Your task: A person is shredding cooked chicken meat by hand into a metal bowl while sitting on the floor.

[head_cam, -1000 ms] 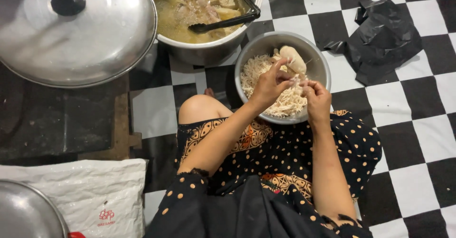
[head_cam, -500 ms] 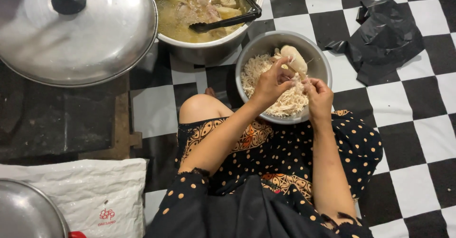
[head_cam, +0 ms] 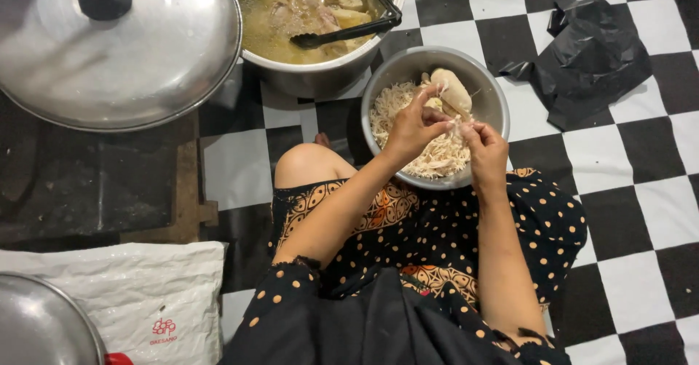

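A steel bowl (head_cam: 489, 97) rests against my lap on the checkered floor, holding shredded pale chicken (head_cam: 393, 110) and a whole piece of cooked chicken (head_cam: 454, 90). Both hands work over the bowl. My left hand (head_cam: 412, 128) pinches the chicken piece from the left. My right hand (head_cam: 485, 152) pulls strands of meat from it on the right. The two hands nearly touch at their fingertips.
A large pot (head_cam: 320, 66) of broth and chicken pieces with a black ladle (head_cam: 348, 32) stands just behind the bowl. A big steel lid (head_cam: 124, 52) lies at left, a black plastic bag (head_cam: 593, 59) at right, a white sack (head_cam: 145, 299) at lower left.
My hands stay over the bowl; the fingers have shifted slightly while pulling meat apart. The pot and lid have not moved.
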